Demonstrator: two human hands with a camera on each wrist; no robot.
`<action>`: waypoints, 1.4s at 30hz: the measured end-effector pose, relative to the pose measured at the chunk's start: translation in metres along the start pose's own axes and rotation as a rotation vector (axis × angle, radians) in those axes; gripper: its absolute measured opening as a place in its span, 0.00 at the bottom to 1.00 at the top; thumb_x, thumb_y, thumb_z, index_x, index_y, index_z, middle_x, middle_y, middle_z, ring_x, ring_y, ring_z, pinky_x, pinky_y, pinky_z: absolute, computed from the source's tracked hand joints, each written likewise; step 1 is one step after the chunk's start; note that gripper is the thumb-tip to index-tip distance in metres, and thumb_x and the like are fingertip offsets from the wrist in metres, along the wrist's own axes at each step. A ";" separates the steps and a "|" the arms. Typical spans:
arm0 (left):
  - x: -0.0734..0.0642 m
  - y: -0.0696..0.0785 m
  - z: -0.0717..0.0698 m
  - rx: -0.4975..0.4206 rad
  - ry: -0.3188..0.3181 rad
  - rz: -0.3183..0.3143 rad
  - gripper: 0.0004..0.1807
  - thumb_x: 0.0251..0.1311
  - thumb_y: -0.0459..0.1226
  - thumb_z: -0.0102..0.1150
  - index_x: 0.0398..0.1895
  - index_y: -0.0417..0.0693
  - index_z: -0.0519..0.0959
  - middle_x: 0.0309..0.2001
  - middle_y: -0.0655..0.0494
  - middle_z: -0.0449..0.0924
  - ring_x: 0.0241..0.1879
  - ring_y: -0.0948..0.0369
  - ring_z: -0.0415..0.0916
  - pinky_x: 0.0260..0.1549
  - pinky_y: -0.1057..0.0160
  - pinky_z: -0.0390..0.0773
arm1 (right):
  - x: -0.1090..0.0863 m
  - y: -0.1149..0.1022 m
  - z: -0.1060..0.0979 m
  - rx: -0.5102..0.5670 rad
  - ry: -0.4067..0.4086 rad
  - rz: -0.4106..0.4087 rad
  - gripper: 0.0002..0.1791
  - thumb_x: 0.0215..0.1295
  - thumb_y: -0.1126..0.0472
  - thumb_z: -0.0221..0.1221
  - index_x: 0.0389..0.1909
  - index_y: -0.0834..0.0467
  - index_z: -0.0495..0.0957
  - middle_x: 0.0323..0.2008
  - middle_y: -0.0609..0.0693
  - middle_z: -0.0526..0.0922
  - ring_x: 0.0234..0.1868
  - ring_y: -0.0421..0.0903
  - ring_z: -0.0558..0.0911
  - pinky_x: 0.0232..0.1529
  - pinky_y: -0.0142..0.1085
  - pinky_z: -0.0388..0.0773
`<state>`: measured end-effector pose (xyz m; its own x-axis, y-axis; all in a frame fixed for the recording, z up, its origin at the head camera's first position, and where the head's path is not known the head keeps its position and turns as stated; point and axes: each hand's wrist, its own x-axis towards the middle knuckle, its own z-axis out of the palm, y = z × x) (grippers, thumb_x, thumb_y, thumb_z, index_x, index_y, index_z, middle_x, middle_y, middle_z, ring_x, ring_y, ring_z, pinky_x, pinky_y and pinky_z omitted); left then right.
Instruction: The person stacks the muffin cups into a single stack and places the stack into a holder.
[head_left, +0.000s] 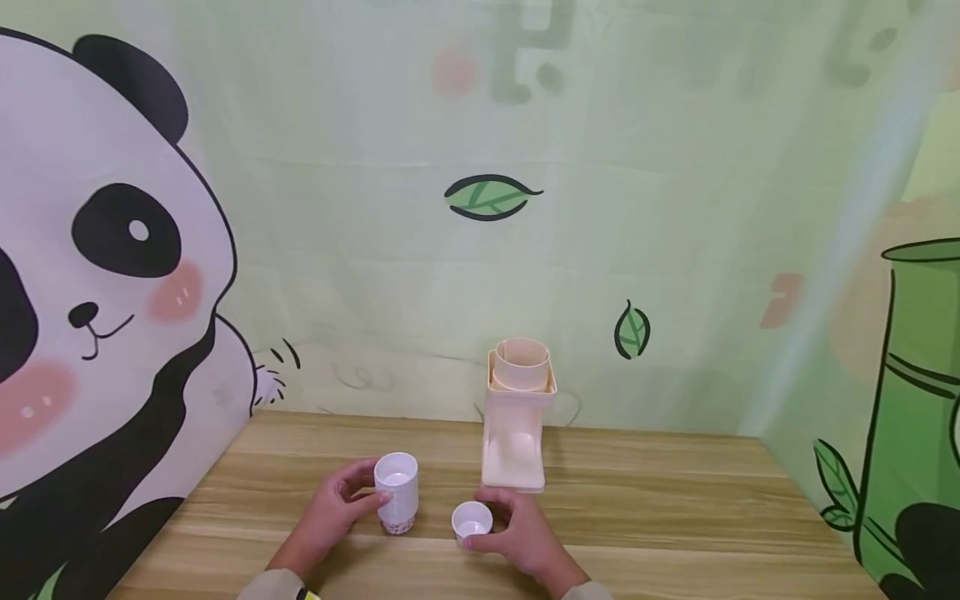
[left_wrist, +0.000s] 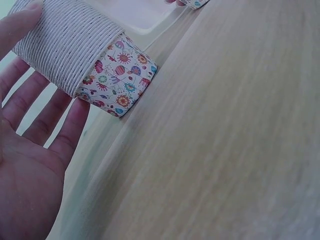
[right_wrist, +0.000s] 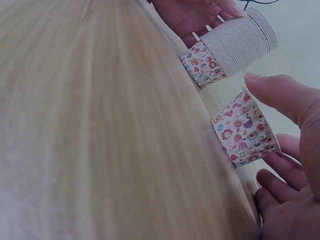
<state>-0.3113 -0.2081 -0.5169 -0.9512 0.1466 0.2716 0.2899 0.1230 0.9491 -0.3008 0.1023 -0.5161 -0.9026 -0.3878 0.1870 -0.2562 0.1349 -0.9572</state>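
My left hand [head_left: 330, 512] holds an upright stack of nested small paper cups [head_left: 399, 492], thumb on one side and fingers on the other. Rims layered closely make the ribbed white wall in the left wrist view, and the lowest cup [left_wrist: 117, 77] shows a colourful flower print. Between the thumb and fingers of my right hand [head_left: 525, 533] is a single paper cup [right_wrist: 245, 131], with the same print and a white inside. It stands mouth up on the table, a short way right of the stack.
A pale pink dispenser [head_left: 513, 454] stands behind the cups, near the back wall, with a round tube [head_left: 522, 367] at its top. The wood-grain table [head_left: 675, 517] runs back to a green cloth printed with a panda [head_left: 135, 292], leaves and bamboo.
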 end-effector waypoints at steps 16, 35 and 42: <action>0.000 0.001 0.000 0.016 0.006 -0.012 0.29 0.60 0.31 0.70 0.64 0.33 0.74 0.57 0.34 0.81 0.51 0.67 0.80 0.52 0.70 0.80 | 0.000 -0.002 0.004 -0.009 -0.005 0.017 0.36 0.49 0.70 0.77 0.59 0.75 0.74 0.58 0.67 0.80 0.52 0.54 0.82 0.50 0.30 0.81; 0.001 0.002 -0.001 0.034 0.007 -0.050 0.29 0.59 0.33 0.72 0.63 0.36 0.76 0.55 0.44 0.85 0.50 0.66 0.80 0.51 0.69 0.80 | -0.002 -0.006 0.002 0.012 0.058 0.034 0.34 0.52 0.68 0.76 0.60 0.73 0.75 0.53 0.65 0.84 0.52 0.53 0.83 0.51 0.31 0.82; 0.000 0.003 -0.001 0.014 -0.001 -0.054 0.29 0.59 0.32 0.72 0.64 0.35 0.75 0.57 0.38 0.82 0.51 0.66 0.80 0.52 0.69 0.81 | 0.002 -0.015 0.001 0.032 0.075 0.026 0.34 0.52 0.68 0.76 0.60 0.71 0.76 0.51 0.64 0.85 0.49 0.51 0.84 0.47 0.28 0.83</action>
<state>-0.3108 -0.2084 -0.5136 -0.9653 0.1403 0.2201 0.2399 0.1446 0.9600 -0.2987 0.0981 -0.5020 -0.9326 -0.3146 0.1766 -0.2221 0.1146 -0.9683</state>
